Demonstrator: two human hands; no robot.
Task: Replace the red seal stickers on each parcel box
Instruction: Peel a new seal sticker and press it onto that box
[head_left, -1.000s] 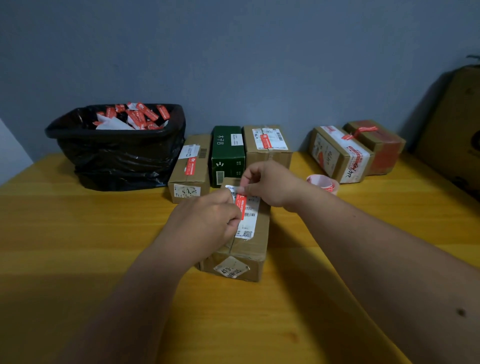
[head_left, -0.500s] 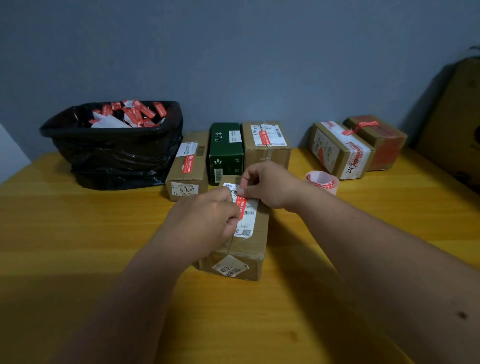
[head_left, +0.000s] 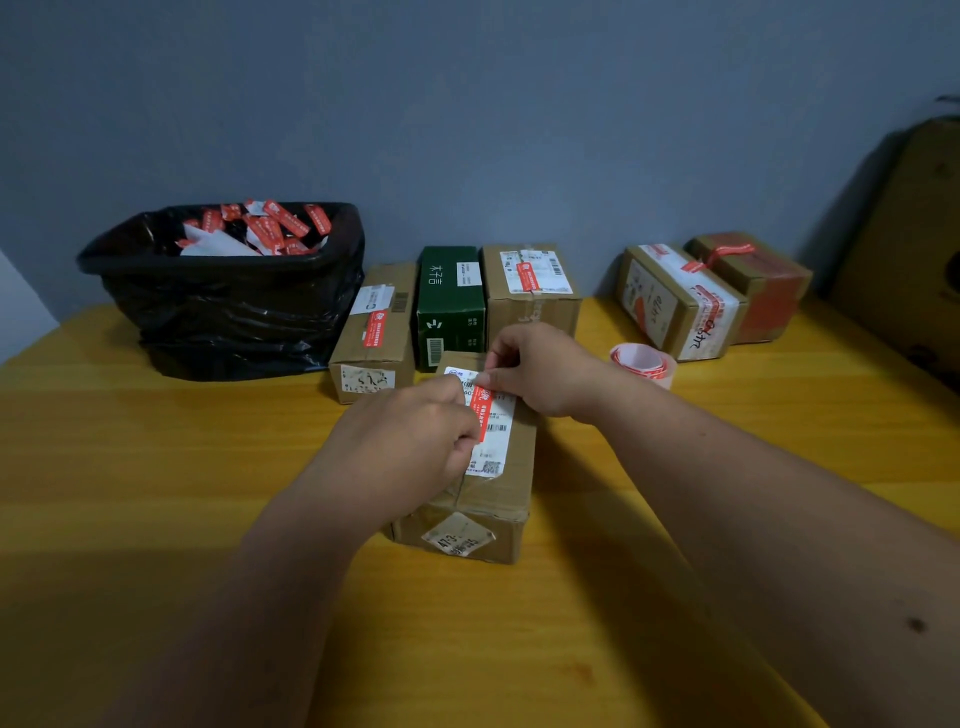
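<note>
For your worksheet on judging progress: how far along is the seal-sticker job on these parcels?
Done, apparently: discarded red stickers fill the black bin, and two back-row boxes carry flat red seals. In hand: both hands, left hand and right hand, hold a red sticker on the nearest box. Left: the green box shows no seal.

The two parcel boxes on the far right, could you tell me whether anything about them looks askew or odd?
Yes: the two right-hand boxes sit at an angle, unlike the straight row. A red sticker arches loose off the rear one.
</note>
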